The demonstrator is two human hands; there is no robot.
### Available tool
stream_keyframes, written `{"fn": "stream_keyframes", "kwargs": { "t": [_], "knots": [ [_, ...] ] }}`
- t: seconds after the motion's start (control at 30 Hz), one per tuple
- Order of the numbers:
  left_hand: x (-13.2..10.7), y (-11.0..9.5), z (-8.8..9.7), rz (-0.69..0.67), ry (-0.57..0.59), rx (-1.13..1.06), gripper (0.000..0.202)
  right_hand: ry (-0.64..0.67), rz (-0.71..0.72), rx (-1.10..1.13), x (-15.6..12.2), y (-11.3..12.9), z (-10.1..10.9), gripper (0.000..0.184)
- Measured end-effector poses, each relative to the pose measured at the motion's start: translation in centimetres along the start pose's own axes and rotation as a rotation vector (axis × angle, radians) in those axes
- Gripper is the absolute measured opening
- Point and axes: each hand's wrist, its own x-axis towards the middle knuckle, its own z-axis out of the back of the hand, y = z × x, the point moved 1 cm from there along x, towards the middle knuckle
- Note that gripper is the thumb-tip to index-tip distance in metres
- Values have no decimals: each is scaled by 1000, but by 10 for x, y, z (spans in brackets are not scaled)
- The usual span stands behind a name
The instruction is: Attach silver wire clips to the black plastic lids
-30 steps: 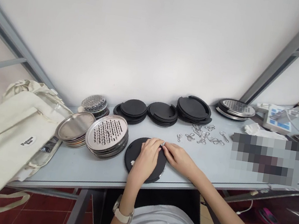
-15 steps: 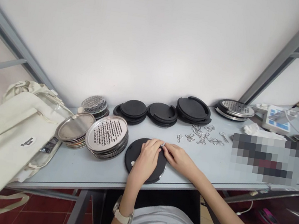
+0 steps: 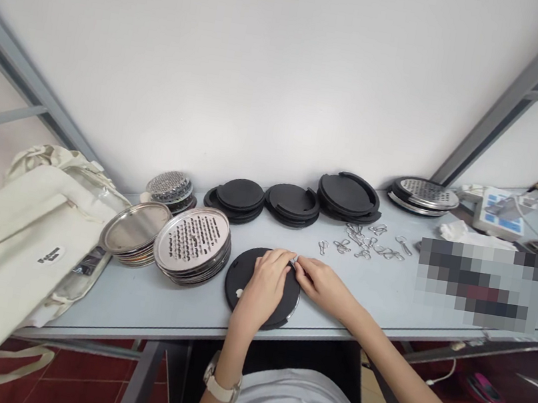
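Note:
A black round plastic disc [image 3: 242, 271] lies on the table in front of me, with a white mark on its left side and a shiny metal edge at the lower right. Draped over its upper face, my left hand [image 3: 264, 285] presses it down, fingers together and reaching the far right rim. My right hand [image 3: 320, 283] pinches a small metal clip [image 3: 295, 259] at that rim. Fingers from both hands cover most of the clip. Behind them, several loose wire clips [image 3: 364, 242] are scattered on the table.
On the left stand a stack of perforated metal grater discs [image 3: 194, 244], plain metal discs [image 3: 136, 229] and a cream cloth bag [image 3: 14, 244]. Black round holders [image 3: 348, 196] line the wall. A power strip [image 3: 500, 212] and white cloth [image 3: 471, 235] lie right.
Both hands stay at the far right rim of the black disc. Only a very slight shift of the right fingers and the view shows.

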Motion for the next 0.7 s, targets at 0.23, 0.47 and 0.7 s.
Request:
{"fn": "stream_keyframes", "kwargs": {
  "t": [0.23,0.47,0.7],
  "knots": [
    [0,-1,0,1,-4,14,31,13,18,-1,-1,-1,-2,26],
    [0,-1,0,0,3,24,31,20,16,-3,0,-1,-2,27],
    [0,-1,0,-8,2,-20,33,14,11,13,-1,-1,-1,26]
  ]
}}
